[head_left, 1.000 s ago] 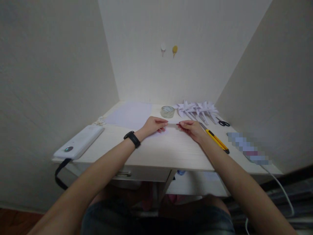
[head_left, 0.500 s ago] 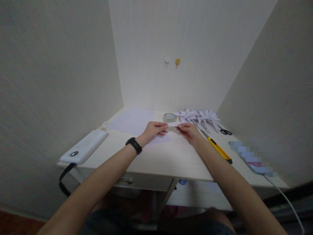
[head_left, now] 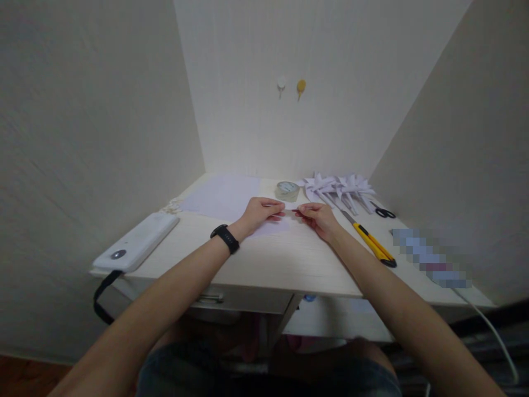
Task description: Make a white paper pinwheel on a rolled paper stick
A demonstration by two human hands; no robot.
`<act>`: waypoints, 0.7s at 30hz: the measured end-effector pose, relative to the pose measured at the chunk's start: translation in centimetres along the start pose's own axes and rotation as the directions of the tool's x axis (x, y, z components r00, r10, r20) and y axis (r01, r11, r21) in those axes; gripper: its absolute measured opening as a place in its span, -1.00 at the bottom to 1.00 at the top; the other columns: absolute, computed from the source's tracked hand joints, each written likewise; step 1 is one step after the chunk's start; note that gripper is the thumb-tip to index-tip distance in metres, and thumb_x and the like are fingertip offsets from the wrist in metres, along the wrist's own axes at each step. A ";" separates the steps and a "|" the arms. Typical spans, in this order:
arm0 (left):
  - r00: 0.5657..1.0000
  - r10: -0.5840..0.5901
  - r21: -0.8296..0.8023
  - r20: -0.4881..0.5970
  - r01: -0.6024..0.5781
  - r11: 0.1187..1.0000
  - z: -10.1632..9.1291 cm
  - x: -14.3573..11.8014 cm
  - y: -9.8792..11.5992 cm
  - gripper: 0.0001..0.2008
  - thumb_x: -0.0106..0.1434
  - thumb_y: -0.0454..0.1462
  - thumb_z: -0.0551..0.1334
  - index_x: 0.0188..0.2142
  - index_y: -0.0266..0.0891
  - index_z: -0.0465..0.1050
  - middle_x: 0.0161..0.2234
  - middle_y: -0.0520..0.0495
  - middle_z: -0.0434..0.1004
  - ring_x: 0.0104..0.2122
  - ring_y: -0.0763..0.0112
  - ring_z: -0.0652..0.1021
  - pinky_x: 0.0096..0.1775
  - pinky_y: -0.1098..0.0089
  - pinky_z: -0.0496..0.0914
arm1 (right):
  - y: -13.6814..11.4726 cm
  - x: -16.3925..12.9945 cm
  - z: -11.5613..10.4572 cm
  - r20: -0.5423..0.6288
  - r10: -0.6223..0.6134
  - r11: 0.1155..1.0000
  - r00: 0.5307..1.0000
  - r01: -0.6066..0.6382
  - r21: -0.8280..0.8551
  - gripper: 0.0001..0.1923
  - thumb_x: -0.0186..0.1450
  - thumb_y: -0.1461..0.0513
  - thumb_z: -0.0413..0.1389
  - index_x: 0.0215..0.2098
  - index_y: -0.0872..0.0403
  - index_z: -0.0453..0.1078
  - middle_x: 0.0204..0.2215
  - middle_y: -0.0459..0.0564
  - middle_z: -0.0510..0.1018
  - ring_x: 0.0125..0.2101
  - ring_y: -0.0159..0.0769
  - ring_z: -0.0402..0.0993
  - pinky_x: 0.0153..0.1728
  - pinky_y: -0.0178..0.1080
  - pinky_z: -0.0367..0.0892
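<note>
Pinching a small white paper strip (head_left: pixel 291 212) between them, the left hand (head_left: pixel 260 213) and right hand (head_left: pixel 316 216) meet mid-worktop (head_left: pixel 289 259); its long axis runs left-right, both hands equally near, tape roll (head_left: pixel 287 190) just behind.

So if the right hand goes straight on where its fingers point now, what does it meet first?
Its fingers point left, so the right hand would probably first meet the left hand, which pinches the same small paper strip; depth is unclear.

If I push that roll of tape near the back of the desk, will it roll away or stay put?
The roll of tape lies flat on the desk, so it would probably slide, not roll. It looks small and hollow, likely light.
</note>
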State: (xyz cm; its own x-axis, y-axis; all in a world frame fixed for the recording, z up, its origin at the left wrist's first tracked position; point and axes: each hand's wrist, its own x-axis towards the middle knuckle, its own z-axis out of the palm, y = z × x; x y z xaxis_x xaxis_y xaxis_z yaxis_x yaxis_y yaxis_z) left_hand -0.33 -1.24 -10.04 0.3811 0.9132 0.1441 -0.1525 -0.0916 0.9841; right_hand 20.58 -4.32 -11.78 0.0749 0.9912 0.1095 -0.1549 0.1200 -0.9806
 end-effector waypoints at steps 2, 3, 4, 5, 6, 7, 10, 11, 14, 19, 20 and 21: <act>1.000 0.001 0.022 -0.005 -0.001 1.000 0.0 0.0 0.0 -0.74 0.04 -0.27 0.48 -0.30 -0.43 0.60 -0.32 -0.23 0.65 -0.36 0.37 0.63 -0.26 0.35 0.55 | 0.0 -0.1 0.1 0.002 0.003 1.000 1.000 -0.003 0.027 -0.63 -0.15 0.12 0.48 -0.43 0.10 0.54 -0.43 0.03 0.66 -0.42 -0.29 0.58 -0.48 -0.35 0.41; 1.000 0.005 0.028 -0.008 -0.004 1.000 0.1 0.0 0.0 -0.74 0.05 -0.27 0.48 -0.31 -0.43 0.61 -0.32 -0.23 0.65 -0.36 0.37 0.63 -0.26 0.34 0.55 | 0.0 -0.1 0.2 0.010 0.008 0.999 1.000 -0.008 0.041 -0.63 -0.13 0.13 0.47 -0.41 0.09 0.54 -0.43 0.01 0.65 -0.42 -0.29 0.59 -0.50 -0.36 0.42; 1.000 0.011 0.028 -0.009 -0.010 1.000 0.1 0.0 0.0 -0.75 0.05 -0.27 0.47 -0.31 -0.43 0.61 -0.31 -0.23 0.65 -0.36 0.37 0.63 -0.25 0.34 0.55 | -0.1 -0.2 0.2 0.024 0.014 0.999 1.000 -0.015 0.052 -0.62 -0.11 0.15 0.47 -0.36 0.08 0.54 -0.40 0.00 0.66 -0.43 -0.29 0.60 -0.51 -0.36 0.43; 1.000 0.019 0.024 -0.008 -0.019 1.000 0.0 0.0 0.0 -0.76 0.06 -0.28 0.47 -0.31 -0.43 0.61 -0.30 -0.23 0.65 -0.35 0.37 0.63 -0.25 0.33 0.56 | -0.2 -0.2 0.1 0.042 0.020 0.998 0.999 -0.023 0.062 -0.60 -0.09 0.18 0.46 -0.28 0.07 0.55 -0.37 -0.01 0.66 -0.44 -0.30 0.61 -0.53 -0.37 0.43; 1.000 0.026 0.017 -0.008 -0.026 1.000 0.0 0.0 0.0 -0.76 0.07 -0.28 0.46 -0.30 -0.42 0.61 -0.29 -0.24 0.65 -0.34 0.36 0.63 -0.25 0.32 0.56 | -0.3 -0.3 0.1 0.058 0.024 0.997 0.998 -0.028 0.069 -0.55 -0.07 0.20 0.45 -0.20 0.06 0.54 -0.34 -0.01 0.66 -0.45 -0.31 0.61 -0.54 -0.38 0.44; 1.000 0.030 0.011 -0.006 -0.030 0.999 0.0 0.1 0.0 -0.77 0.08 -0.28 0.45 -0.29 -0.42 0.61 -0.27 -0.24 0.66 -0.34 0.36 0.63 -0.24 0.32 0.56 | -0.5 -0.3 0.1 0.072 0.025 0.997 0.997 -0.030 0.074 -0.49 -0.05 0.23 0.44 -0.12 0.04 0.53 -0.32 -0.01 0.67 -0.46 -0.32 0.61 -0.56 -0.39 0.44; 1.000 0.018 0.002 0.005 -0.018 1.000 0.0 0.0 -0.1 -0.79 0.11 -0.29 0.44 -0.28 -0.42 0.61 -0.24 -0.25 0.65 -0.32 0.35 0.64 -0.25 0.34 0.56 | -0.8 -0.6 0.0 0.104 0.027 0.997 0.994 -0.034 0.067 -0.36 -0.06 0.30 0.43 0.01 0.03 0.49 -0.29 0.01 0.68 -0.49 -0.32 0.61 -0.60 -0.40 0.42; 1.000 0.009 0.003 0.013 -0.009 1.000 0.1 0.0 -0.1 -0.80 0.12 -0.29 0.43 -0.28 -0.41 0.61 -0.23 -0.26 0.65 -0.31 0.35 0.64 -0.25 0.34 0.56 | -0.8 -0.6 0.0 0.119 0.029 0.998 0.992 -0.037 0.060 -0.36 -0.08 0.32 0.43 0.00 0.04 0.50 -0.27 0.03 0.68 -0.49 -0.31 0.62 -0.61 -0.40 0.42; 0.999 -0.019 0.008 0.038 0.018 1.000 0.0 -0.1 0.0 -0.81 0.15 -0.30 0.42 -0.28 -0.41 0.61 -0.22 -0.27 0.65 -0.30 0.35 0.65 -0.25 0.36 0.56 | -0.6 -0.6 0.1 0.158 0.036 0.999 0.987 -0.042 0.033 -0.50 -0.11 0.31 0.45 -0.15 0.10 0.58 -0.30 0.08 0.68 -0.48 -0.28 0.63 -0.58 -0.38 0.44; 0.991 -0.040 0.047 0.124 0.034 0.998 -0.3 -0.1 -0.2 -0.67 0.07 -0.34 0.47 -0.14 -0.40 0.59 -0.28 -0.26 0.66 -0.34 0.32 0.66 -0.27 0.35 0.57 | -0.2 -0.4 0.0 0.111 0.029 1.000 0.993 -0.029 -0.005 -0.64 -0.11 0.19 0.48 -0.36 0.15 0.61 -0.47 0.06 0.66 -0.52 -0.32 0.60 -0.60 -0.42 0.40; 0.989 -0.037 0.065 0.141 0.028 0.997 -0.3 0.0 -0.3 -0.63 0.07 -0.35 0.47 -0.10 -0.40 0.58 -0.31 -0.24 0.66 -0.37 0.33 0.66 -0.28 0.35 0.57 | -0.3 -0.4 0.0 0.105 0.029 1.000 0.994 -0.029 -0.004 -0.64 -0.12 0.17 0.48 -0.37 0.14 0.61 -0.45 0.06 0.67 -0.52 -0.33 0.60 -0.60 -0.42 0.40; 0.988 -0.034 0.084 0.148 0.022 0.996 -0.3 0.1 -0.4 -0.61 0.07 -0.35 0.46 -0.08 -0.39 0.58 -0.32 -0.24 0.66 -0.40 0.34 0.65 -0.31 0.35 0.57 | -0.3 -0.4 -0.1 0.103 0.032 0.999 0.994 -0.032 -0.001 -0.63 -0.13 0.15 0.49 -0.38 0.13 0.62 -0.43 0.06 0.67 -0.52 -0.33 0.59 -0.60 -0.42 0.39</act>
State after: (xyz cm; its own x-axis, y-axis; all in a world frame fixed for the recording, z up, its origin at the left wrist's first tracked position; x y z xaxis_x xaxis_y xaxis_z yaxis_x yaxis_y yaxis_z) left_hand -0.53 -1.00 -10.50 0.5167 0.8471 0.1239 -0.0670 -0.1043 0.9923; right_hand 20.68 -4.73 -11.53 -0.0318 0.9951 0.0938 -0.1564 0.0878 -0.9838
